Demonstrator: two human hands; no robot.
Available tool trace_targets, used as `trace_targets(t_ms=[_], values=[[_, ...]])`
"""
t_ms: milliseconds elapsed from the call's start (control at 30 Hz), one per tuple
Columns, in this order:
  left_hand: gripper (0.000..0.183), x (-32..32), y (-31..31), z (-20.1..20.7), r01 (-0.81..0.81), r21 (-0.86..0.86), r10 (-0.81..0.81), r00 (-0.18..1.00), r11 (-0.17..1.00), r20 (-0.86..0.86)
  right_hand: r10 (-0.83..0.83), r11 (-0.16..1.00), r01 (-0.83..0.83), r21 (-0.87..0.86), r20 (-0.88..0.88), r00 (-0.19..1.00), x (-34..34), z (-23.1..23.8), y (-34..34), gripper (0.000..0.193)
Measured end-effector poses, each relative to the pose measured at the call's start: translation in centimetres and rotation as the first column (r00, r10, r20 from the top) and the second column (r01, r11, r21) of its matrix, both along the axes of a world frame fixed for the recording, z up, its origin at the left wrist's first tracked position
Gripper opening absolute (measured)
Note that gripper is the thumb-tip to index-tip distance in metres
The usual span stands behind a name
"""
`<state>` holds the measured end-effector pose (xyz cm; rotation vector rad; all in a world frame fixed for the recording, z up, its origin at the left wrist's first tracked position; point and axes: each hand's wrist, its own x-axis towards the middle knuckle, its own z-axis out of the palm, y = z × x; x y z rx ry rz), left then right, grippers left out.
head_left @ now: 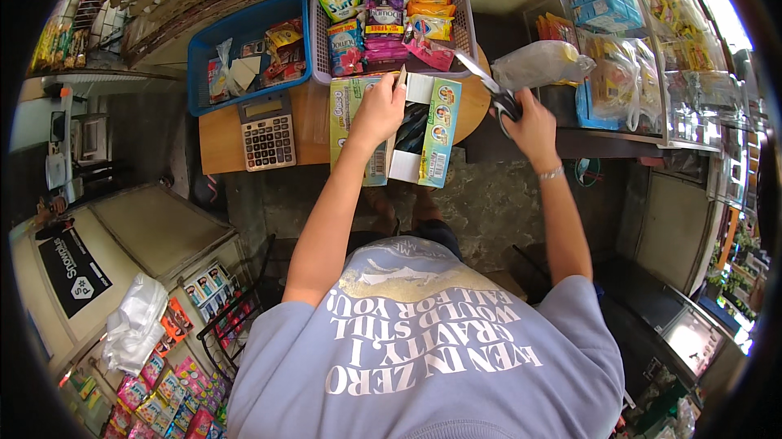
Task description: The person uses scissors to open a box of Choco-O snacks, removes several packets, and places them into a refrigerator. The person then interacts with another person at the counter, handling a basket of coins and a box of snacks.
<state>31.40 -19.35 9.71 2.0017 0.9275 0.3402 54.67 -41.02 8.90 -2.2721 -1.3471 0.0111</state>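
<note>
Left of the green carton (441, 125), beyond the calculator, a blue basket (195, 68) holds packets and paper pieces. The calculator (268, 138) lies nearer the carton's left side, on the wooden table (220, 142). The left hand (380, 116) grasps a raised cardboard flap on the carton, which sits open at the table's near edge. Just behind the carton stands a lavender basket (467, 28) of colourful packets. Right of the carton, the right hand (533, 125) grips black-handled scissors (507, 103), near a clear plastic bag (533, 64).
</note>
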Motion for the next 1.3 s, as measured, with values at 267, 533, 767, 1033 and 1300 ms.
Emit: trace_targets(t_ms=[267,533,767,1033,1300], values=[[0.026,-0.8,-0.2,-3.1,-0.218,-0.167,0.243,0.958,0.962,0.151,-0.65,0.759,0.626,-0.177,-0.168,0.741,-7.9,-11.1,-7.6,0.055],[0.02,-0.5,-2.2,-0.4,-0.177,0.093,0.167,0.98,0.98,0.11,-0.532,0.832,0.534,-0.153,0.056,0.845,-4.6,-15.1,-7.5,0.036],[0.031,-0.5,-2.5,0.5,-0.095,0.122,0.109,0.987,0.988,-0.12,-0.258,0.945,0.32,0.061,-0.461,0.849,-13.9,1.1,0.7,0.074],[0.032,-3.3,-7.5,-2.9,-0.271,-0.028,0.27,0.962,0.962,-0.035,-0.086,0.996,0.092,-0.019,-0.583,0.808,-11.4,3.0,-0.1,0.051],[0.027,-3.6,-17.3,-4.0,-0.381,-0.38,0.479,0.853,0.843,0.207,-0.007,0.985,0.015,-0.174,0.048,0.999,-10.7,1.7,-1.7,0.04]])
